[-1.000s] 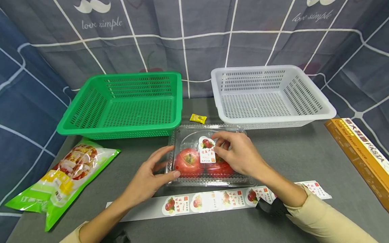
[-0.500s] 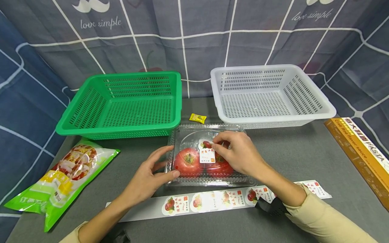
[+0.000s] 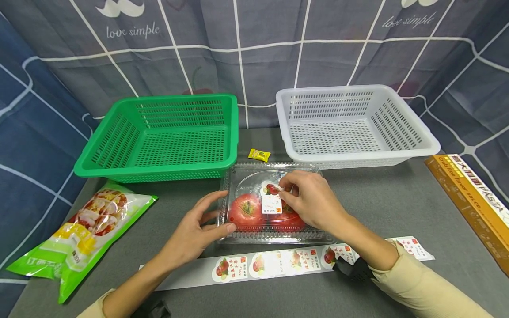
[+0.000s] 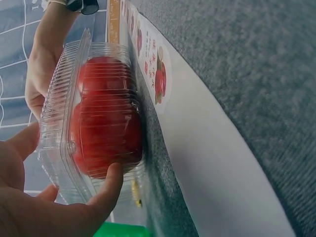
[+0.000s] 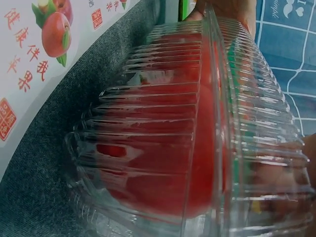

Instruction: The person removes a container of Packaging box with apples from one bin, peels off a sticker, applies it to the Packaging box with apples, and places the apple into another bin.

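A clear plastic clamshell box (image 3: 242, 239) with red apples (image 3: 246, 211) inside lies in front of me in the head view. My left hand (image 3: 200, 225) rests against its left side, the thumb touching the front and the fingers spread apart. On the lid is a white apple label (image 3: 271, 204), its bottom flat against the plastic. My right hand (image 3: 312, 196) pinches the label's upper right edge between thumb and forefinger; the other fingers are curled. Below the box lies a strip of the same labels (image 3: 264, 266), partly under my right forearm.
A green basket (image 3: 159, 173) and a white basket (image 3: 362, 158) stand behind the box. Between them lies a small yellow packet (image 3: 259, 155). At left is a green food bag (image 3: 89, 229); at far right, a pasta box (image 3: 473, 207).
My right thumb has shifted slightly over the label's upper edge and back, and the label's top has dipped a little. My left hand and the box have stayed in place.
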A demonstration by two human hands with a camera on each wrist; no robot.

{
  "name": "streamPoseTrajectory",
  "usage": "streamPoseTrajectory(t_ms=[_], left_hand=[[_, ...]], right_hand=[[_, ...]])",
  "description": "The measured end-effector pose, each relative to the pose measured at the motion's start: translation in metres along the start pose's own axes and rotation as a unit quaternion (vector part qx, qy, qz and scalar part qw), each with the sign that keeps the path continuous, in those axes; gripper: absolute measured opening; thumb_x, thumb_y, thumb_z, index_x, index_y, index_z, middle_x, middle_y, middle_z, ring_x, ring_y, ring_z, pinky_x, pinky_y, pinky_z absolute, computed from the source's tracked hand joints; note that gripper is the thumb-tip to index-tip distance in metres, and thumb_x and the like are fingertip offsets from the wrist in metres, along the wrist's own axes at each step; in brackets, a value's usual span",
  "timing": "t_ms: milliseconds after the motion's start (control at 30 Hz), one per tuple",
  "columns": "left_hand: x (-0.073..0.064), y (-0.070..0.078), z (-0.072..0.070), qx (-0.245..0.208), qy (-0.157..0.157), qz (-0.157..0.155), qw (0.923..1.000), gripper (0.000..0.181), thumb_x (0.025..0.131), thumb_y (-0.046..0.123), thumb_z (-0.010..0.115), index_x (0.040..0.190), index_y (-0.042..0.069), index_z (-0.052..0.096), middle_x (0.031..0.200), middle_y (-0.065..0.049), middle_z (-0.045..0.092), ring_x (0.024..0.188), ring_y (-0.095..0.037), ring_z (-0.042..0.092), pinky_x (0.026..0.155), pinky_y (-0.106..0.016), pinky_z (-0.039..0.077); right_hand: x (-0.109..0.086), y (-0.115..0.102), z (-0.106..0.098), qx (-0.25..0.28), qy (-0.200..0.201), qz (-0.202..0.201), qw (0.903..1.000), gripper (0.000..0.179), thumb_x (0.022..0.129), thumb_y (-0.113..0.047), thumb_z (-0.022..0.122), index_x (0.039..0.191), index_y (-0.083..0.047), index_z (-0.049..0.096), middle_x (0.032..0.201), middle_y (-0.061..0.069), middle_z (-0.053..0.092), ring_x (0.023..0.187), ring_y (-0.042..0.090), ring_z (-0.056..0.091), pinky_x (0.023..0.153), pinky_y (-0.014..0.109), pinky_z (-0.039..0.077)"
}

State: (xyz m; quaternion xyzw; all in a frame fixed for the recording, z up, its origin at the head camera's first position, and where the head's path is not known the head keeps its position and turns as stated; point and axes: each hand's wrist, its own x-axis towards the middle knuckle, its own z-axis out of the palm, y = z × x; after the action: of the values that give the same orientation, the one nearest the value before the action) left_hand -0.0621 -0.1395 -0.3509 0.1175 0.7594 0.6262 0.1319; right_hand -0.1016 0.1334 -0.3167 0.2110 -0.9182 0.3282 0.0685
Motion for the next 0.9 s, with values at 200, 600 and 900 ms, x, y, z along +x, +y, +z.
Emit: streamPoseTrajectory(t_ms=[200, 600, 900], left_hand=[[0.0, 0.001, -0.001, 0.009, 0.002, -0.01, 0.9999, 0.069, 0.087, 0.014, 0.077, 0.147, 0.014, 0.043, 0.158, -0.01, 0.022, 0.132, -0.046, 0.04, 0.087, -0.033, 0.054], [0.0, -0.001, 0.0, 0.017, 0.009, 0.003, 0.9998, 0.069, 0.087, 0.014, 0.078, 0.147, 0.014, 0.045, 0.157, -0.011, 0.026, 0.132, -0.047, 0.04, 0.089, -0.032, 0.053], [0.001, -0.002, 0.0, 0.008, 0.01, 0.008, 0.9999, 0.068, 0.087, 0.012, 0.078, 0.146, 0.014, 0.046, 0.157, -0.011, 0.027, 0.131, -0.046, 0.041, 0.088, -0.032, 0.053]], right_hand=[[-0.002, 0.003, 0.0, 0.049, 0.021, -0.021, 0.9983, 0.021, 0.084, 0.0, 0.074, 0.105, 0.0, 0.07, 0.084, 0.0, 0.067, 0.07, 0.009, 0.059, 0.062, 0.028, 0.052], [-0.013, 0.015, 0.003, -0.067, 0.015, -0.159, 0.985, 0.018, 0.092, -0.02, 0.069, 0.107, -0.013, 0.076, 0.129, 0.012, 0.061, 0.123, 0.033, 0.047, 0.101, 0.055, 0.039], [-0.012, 0.01, 0.003, -0.192, -0.073, -0.126, 0.9705, 0.038, 0.101, -0.042, 0.052, 0.136, -0.031, 0.062, 0.157, 0.013, 0.032, 0.143, 0.043, 0.018, 0.105, 0.075, 0.012]])
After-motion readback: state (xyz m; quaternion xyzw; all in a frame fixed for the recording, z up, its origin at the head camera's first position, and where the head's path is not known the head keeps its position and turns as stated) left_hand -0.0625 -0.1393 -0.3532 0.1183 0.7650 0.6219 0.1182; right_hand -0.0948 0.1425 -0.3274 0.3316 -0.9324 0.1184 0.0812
